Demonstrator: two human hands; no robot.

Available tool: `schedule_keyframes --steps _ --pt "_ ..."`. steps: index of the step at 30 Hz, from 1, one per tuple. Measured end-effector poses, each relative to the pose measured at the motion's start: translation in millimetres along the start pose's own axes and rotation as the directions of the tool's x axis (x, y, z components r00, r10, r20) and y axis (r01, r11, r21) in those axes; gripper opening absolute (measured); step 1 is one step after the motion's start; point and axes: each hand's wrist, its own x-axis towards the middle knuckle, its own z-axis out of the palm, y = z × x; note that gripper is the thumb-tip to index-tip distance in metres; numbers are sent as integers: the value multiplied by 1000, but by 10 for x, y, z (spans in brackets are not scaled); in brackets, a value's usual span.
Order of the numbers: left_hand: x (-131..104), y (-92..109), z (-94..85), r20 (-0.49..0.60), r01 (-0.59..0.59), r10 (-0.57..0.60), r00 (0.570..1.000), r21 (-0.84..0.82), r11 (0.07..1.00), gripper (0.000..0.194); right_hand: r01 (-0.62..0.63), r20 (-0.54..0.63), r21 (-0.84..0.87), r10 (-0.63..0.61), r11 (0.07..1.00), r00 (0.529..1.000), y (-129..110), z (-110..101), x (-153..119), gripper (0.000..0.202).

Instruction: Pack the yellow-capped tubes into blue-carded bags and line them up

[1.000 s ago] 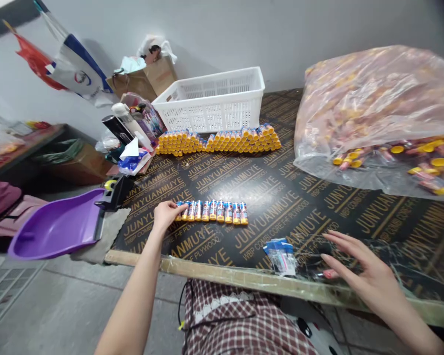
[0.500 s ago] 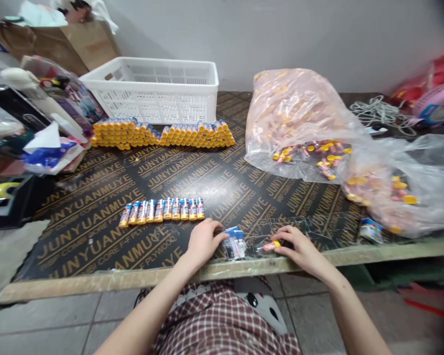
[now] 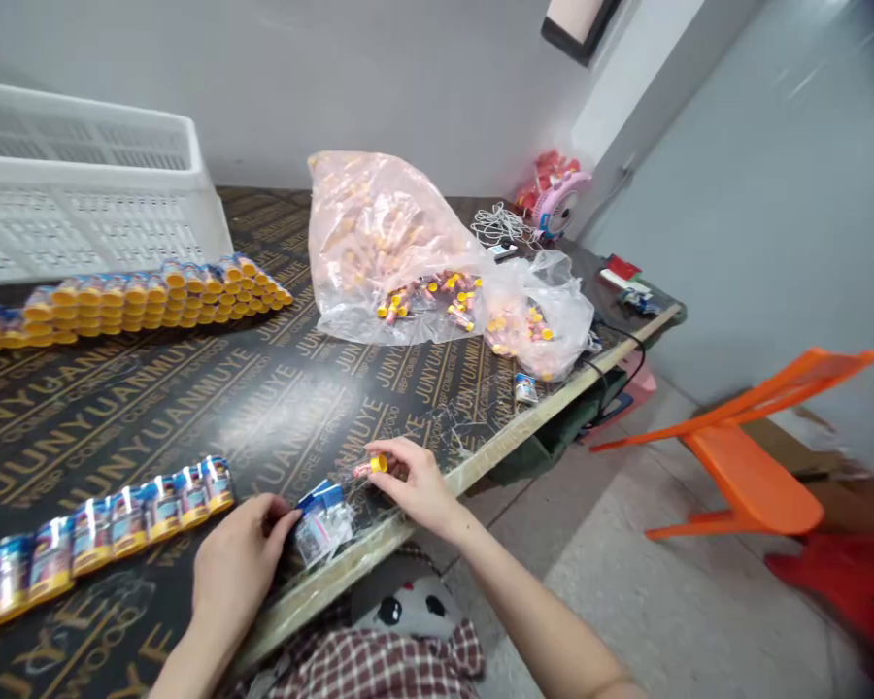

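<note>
My left hand (image 3: pixel 239 558) rests on the board. Its curled thumb and forefinger pinch the edge of a small pile of clear plastic sleeves with blue ends (image 3: pixel 324 524). In my right hand (image 3: pixel 417 485), between thumb and fingers, is a small pink tube with a yellow cap (image 3: pixel 370 467), just above the board and to the right of the sleeves. To the left of my left hand stretches a row of wrapped tubes (image 3: pixel 127 521) with blue tops and yellow bottoms.
Many wrapped tubes (image 3: pixel 127 301) lie stacked before a white plastic basket (image 3: pixel 91 223). A large clear bag (image 3: pixel 379 223) and a smaller bag (image 3: pixel 531 316) hold yellow-capped tubes. A blue-and-white packet (image 3: pixel 525 388) lies near the table edge (image 3: pixel 514 437). An orange chair (image 3: pixel 750 476) stands at right.
The view has swung to the right, bringing the orange chair into sight. My right hand still holds the yellow-capped tube, and my left hand stays at the sleeves.
</note>
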Motion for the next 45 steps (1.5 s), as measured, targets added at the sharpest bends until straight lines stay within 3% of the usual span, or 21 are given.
schedule_keyframes --steps 2,4,6,8,12,17,24,29,33,37,42,45 --pt "14 4 -2 -24 11 -14 1000 -143 990 23 25 -29 44 -23 999 999 -34 18 -1 22" --pt "26 34 -8 2 78 -85 996 -410 909 26 43 -51 99 -38 994 998 -69 14 -13 19" --pt "25 92 -21 72 180 -182 981 -698 694 31 53 -65 163 -43 985 997 -101 1 -39 17" --pt "20 160 -35 141 250 -264 954 -860 445 37 54 -70 228 -39 972 997 -122 -5 -71 17" --pt "29 233 -56 192 264 -333 923 -946 186 51 21 -81 288 2 958 997 -134 45 -134 19" --pt "27 236 -82 231 251 -388 892 -968 2 32 46 -69 264 -29 963 997 -175 161 -232 21" --pt "33 212 -117 227 216 -496 838 -973 -80 36 157 -141 134 -138 979 980 -195 228 -305 25" --pt "35 206 -122 228 198 -521 822 -974 -113 39 188 -125 94 -176 978 976 -213 249 -328 26" --pt "14 237 -89 186 176 -506 842 -982 -68 38 222 -22 82 -221 972 975 -226 277 -326 26" --pt "-38 314 -98 152 150 -408 900 -988 -36 33 236 98 111 -247 965 964 -210 312 -322 30" --pt "-106 391 -155 213 217 -295 932 -976 -21 38 265 127 118 -279 957 952 -189 343 -304 39" --pt "-156 406 -139 297 309 -198 934 -950 34 39 329 131 42 -331 943 934 -200 340 -267 59"
